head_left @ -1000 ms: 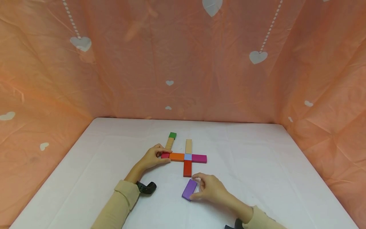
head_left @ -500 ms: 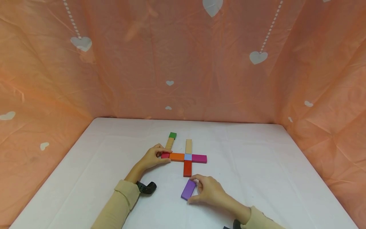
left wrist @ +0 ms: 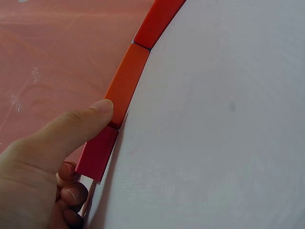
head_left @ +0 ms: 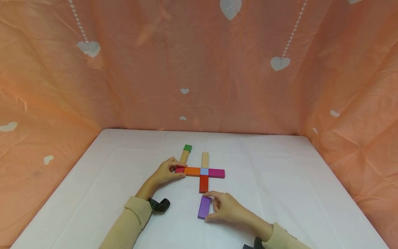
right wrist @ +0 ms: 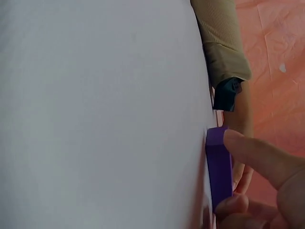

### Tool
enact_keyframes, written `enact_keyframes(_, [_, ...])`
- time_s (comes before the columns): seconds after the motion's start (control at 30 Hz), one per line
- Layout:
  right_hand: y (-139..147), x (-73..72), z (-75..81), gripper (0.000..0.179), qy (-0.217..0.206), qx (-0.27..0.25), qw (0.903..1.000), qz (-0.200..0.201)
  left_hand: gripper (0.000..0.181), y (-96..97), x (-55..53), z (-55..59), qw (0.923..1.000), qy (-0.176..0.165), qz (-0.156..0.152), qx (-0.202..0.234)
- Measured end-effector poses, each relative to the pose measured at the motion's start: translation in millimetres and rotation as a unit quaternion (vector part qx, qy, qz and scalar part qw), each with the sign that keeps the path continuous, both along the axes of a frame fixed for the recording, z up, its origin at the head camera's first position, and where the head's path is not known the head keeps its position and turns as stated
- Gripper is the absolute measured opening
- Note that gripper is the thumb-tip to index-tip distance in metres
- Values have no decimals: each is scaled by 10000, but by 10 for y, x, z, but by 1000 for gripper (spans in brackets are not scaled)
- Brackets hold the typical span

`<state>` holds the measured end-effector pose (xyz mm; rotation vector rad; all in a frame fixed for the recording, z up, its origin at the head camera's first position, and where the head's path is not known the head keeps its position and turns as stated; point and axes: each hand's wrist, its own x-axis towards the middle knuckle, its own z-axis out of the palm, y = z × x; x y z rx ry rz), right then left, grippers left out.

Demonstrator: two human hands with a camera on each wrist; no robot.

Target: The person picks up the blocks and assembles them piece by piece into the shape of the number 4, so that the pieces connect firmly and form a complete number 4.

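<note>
My left hand [head_left: 164,171] pinches the left end of an orange block [head_left: 192,172], beside the crimson block [left wrist: 97,152] it adjoins. The thumb lies on the near side of that joint, as the left wrist view shows. My right hand [head_left: 227,208] holds a purple block [head_left: 204,207] by its two ends, thumb at the near end, a finger at the far end. A small gap separates the purple block from the red block [head_left: 203,184] above it. The red block, a magenta block [head_left: 216,173] and a plain wooden block [head_left: 205,160] meet around a light blue square [head_left: 204,171].
Beyond the left hand, another wooden block [head_left: 184,157] slants away, with a green block [head_left: 187,147] at its far end. All lie flat on a white-covered table [head_left: 280,190]. An orange cloth [head_left: 199,69] with pale hearts hangs around the table's back and sides.
The purple block has turned from a slant to nearly in line with the red block, with the right hand shifting slightly left. My left hand has stayed put.
</note>
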<state>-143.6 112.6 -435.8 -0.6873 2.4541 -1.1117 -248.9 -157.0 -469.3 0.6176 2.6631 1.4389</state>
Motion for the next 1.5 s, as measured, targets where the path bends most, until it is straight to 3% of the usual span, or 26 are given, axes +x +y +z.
enact_keyframes(0.13, [37,-33,-32,62,-171,-249,9992,274,34,-1,-2,-7,10000,-8,-4,19])
enact_keyframes(0.33, [65,-56,-41,61,-95,-336,9980,525,34,1,-1,3,10000,14,-10,19])
enact_keyframes(0.87, [50,-47,13,59,10,66,9995,314,34,11,11,23,9999,-97,22,38])
enact_keyframes(1.5, [50,-78,-5,53,49,-129,9992,367,35,1,-3,2,9999,-118,27,58])
